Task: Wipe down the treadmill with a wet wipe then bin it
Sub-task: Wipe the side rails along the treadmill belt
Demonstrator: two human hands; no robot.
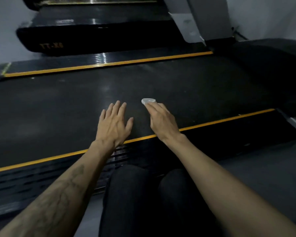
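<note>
Belt of the treadmill runs wide and dark between two yellow edge stripes. Right hand presses a white wipe mid-belt, fingers closed on it; left hand lies flat alongside, fingers apart. Grey upright beyond.

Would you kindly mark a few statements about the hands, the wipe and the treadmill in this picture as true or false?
1. The right hand holds a white wipe on the treadmill belt. True.
2. The left hand grips a spray bottle. False: it lies flat and open on the belt, holding nothing.
3. Yellow stripes run along both edges of the belt. True.
4. The wipe lies in a bin. False: no bin is in view; the wipe is on the belt.
</note>
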